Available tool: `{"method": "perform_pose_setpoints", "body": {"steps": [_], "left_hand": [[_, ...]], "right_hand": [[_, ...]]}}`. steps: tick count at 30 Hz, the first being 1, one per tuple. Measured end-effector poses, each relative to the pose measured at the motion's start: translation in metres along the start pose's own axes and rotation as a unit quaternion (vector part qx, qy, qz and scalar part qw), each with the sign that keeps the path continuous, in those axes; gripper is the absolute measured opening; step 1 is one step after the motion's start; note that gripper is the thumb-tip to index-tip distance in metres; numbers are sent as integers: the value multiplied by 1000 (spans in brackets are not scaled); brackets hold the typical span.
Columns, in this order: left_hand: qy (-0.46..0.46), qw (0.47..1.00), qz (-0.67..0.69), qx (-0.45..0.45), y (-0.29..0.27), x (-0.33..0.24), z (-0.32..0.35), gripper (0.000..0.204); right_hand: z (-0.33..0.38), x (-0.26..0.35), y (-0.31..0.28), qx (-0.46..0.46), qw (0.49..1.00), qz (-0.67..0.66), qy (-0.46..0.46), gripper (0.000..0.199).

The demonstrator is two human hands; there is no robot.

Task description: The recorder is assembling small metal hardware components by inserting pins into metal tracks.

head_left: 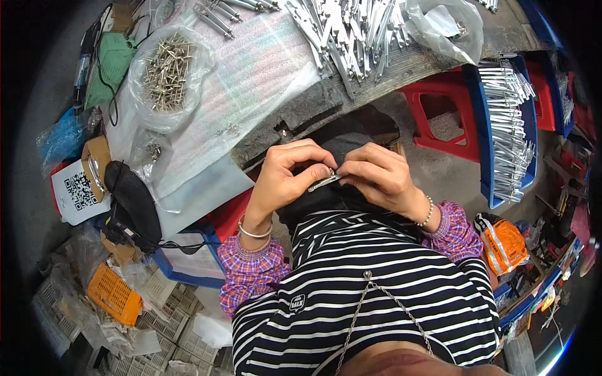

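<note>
Head view, looking down past striped shirt w/ neck chain.

Workbench fills top: dark worn board, partly covered by white foam sheet. Loose heap of metal strip parts at far edge, prob. stock kept within reach. Blue tray at right holds more of the same parts laid in rows, ends aligned; looks like the sorted side. Red plastic stool beneath bench gap. Clear bag of rivets/pins at left, mouth open, on the foam. Black pouch and orange basket lower left; orange bag lower right.

Both hands meet mid-frame, close to the body, over dark cloth on lap; likely held near for fine work.

Left hand: fingers curled in, thumb and forefinger pinched onto the small metal clip; bangle on wrist. Right hand: also curled, fingertips pinched at the clip's upper right end; bead bracelet on wrist. Neither hand open.

Clip: thin silver strip, long axis running lower left to upper right, gently tilted. Lower left end pokes free below left fingers; upper right end hidden between the two sets of fingertips. Can't tell if a pin is being pressed in there; too small.
</note>
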State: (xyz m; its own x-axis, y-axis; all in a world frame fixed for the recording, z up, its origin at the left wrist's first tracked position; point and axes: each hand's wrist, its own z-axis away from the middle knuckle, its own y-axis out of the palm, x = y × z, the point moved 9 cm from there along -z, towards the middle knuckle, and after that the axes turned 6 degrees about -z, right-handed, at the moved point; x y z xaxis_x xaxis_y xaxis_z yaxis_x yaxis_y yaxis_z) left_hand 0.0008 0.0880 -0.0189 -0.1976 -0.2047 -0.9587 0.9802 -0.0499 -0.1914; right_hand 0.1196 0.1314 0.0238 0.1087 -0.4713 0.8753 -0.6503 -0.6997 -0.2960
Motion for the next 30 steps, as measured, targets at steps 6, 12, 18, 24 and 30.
{"method": "perform_pose_setpoints", "body": {"steps": [6, 12, 18, 24, 30], "left_hand": [[4, 1000, 18, 5, -1, 2, -1, 9], [24, 1000, 7, 14, -1, -4, -2, 10], [63, 997, -43, 30, 0, -17, -4, 11], [91, 992, -68, 46, 1, -24, -4, 12], [63, 996, -52, 45, 0, -18, -4, 9]], "right_hand": [[3, -1, 2, -5, 1000, 11, -12, 26], [6, 4, 2, -6, 998, 37, -54, 26], [7, 7, 3, -3, 995, 56, -81, 26], [10, 5, 3, -11, 995, 59, -81, 27], [8, 6, 4, -5, 994, 74, -75, 29]]}}
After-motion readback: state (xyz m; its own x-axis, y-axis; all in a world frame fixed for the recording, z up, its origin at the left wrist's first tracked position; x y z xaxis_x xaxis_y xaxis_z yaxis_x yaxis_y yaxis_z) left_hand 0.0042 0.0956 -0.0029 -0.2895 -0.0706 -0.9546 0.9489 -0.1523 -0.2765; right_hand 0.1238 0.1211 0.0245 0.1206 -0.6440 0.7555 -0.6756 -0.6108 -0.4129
